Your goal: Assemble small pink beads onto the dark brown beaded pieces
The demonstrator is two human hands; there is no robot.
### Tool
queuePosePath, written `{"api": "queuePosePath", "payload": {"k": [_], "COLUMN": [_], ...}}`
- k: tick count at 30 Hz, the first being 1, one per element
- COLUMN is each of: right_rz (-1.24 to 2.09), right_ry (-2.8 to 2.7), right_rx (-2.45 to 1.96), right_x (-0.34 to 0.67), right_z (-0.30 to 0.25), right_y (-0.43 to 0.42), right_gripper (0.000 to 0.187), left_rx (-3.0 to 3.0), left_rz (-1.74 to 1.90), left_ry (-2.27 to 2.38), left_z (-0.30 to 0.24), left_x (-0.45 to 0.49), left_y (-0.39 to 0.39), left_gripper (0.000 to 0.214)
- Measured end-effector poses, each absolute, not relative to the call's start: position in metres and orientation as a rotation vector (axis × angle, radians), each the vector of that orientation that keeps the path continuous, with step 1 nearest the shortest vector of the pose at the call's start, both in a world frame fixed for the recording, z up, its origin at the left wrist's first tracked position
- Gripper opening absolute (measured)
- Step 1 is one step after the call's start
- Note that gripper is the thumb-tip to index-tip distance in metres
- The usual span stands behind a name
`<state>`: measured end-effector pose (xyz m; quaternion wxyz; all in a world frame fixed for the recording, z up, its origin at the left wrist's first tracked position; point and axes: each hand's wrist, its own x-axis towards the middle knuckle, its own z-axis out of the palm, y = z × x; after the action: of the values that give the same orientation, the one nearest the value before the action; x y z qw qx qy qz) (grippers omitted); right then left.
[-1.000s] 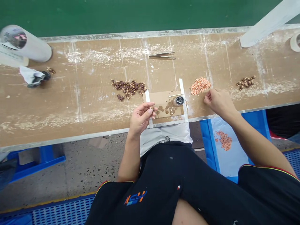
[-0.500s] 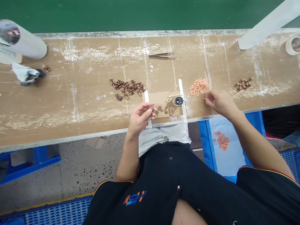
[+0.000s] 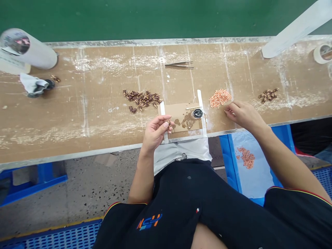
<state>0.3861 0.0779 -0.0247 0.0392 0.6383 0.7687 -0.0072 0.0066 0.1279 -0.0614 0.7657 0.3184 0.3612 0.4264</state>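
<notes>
Between the thumb and fingers of my left hand (image 3: 156,133) is a small brown-and-gold piece (image 3: 169,123), its exact kind too small to make out. That hand is over the left end of a stained cardboard patch (image 3: 178,110). On the patch's right side stand a small pot of black stuff (image 3: 197,113) and a thin stick like a cotton swab (image 3: 194,107). My right hand (image 3: 241,113) rests close to the table, just right of a pile of small orange-pink pieces (image 3: 220,98). Its fingertips are pinched together, and whatever they hold is hidden.
Brown-and-gold pieces (image 3: 142,99) lie heaped left of the patch, with a smaller heap (image 3: 268,95) far right. Tweezers (image 3: 178,65) lie behind. A white cylinder (image 3: 31,50), a cloth (image 3: 32,84) and a tape roll (image 3: 323,53) sit on the table. Below is a blue bin (image 3: 230,159).
The view has shifted slightly, moving the table a little lower in the picture. My right hand has moved slightly left toward the orange-pink pile; my left hand keeps its hold on the piece.
</notes>
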Motion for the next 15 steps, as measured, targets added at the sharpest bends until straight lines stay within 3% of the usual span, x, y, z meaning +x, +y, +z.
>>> {"api": "queuePosePath", "payload": {"k": [10,15], "right_rz": [0.026,-0.012], "right_ry": [2.429,2.445], "right_rx": [1.718,1.676], "right_x": [0.387,0.383], "right_z": [-0.018,-0.014], "right_y": [0.085,0.089], "right_gripper": [0.036,0.032], "left_rx": [0.762,0.957], "left_rz": [0.922,0.924], "left_ry": [0.765,0.763], "left_z": [-0.062,-0.032], "left_x": [0.009,0.006], "left_y": [0.126,0.131], "left_gripper": [0.047,0.034]}}
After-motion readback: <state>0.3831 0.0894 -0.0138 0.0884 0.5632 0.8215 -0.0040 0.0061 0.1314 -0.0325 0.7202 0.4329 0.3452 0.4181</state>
